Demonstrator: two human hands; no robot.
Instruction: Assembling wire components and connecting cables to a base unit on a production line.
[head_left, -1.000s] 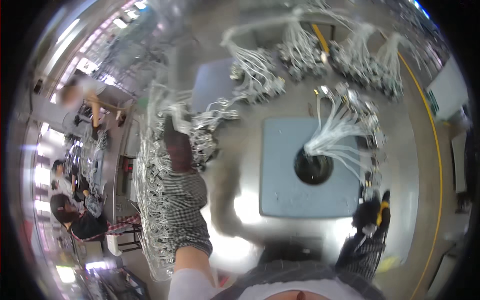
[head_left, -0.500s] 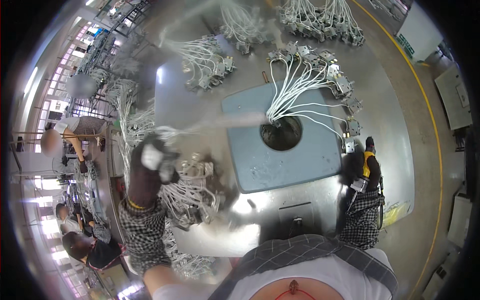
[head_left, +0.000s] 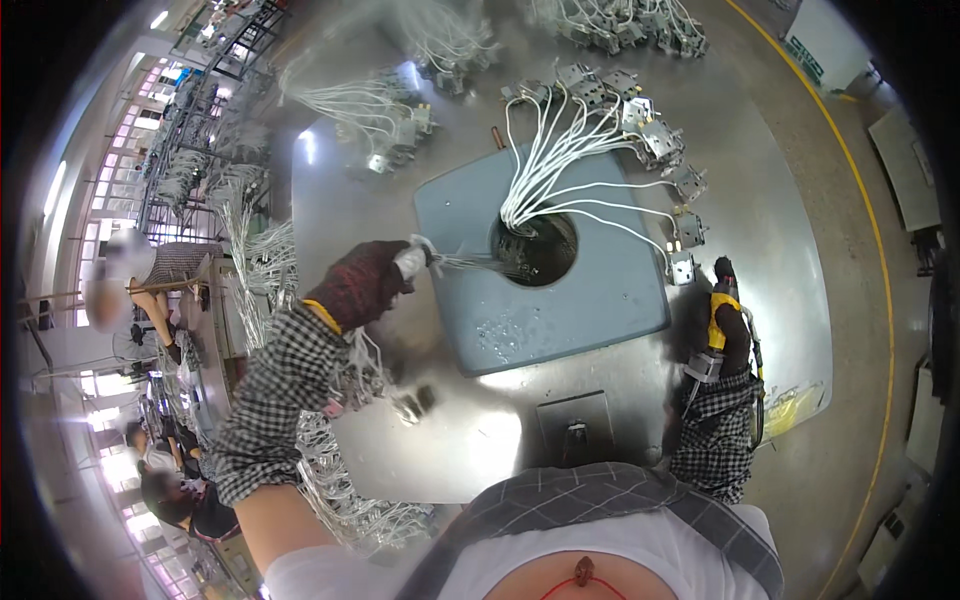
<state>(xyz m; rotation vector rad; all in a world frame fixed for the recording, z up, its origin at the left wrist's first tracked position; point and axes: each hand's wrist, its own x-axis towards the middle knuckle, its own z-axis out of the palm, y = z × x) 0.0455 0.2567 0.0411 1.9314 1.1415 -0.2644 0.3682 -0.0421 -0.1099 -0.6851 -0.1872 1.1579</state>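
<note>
Grey-blue is the board [head_left: 550,330] on the tabletop [head_left: 765,200]. At its left edge, my left hand [head_left: 368,283] has the fingers closed on pale strands [head_left: 465,262], which reach to its dark hole [head_left: 560,245]. If I pull sideways, they may snag the white wires [head_left: 548,183] fanned beyond this hole and drag their metal boxes [head_left: 660,142]. Right of the board is my right hand [head_left: 737,340]; whether its fingers hold something, I cannot tell.

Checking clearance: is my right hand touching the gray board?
Apart: the head view shows metal tabletop between your right hand and the gray board.
</note>
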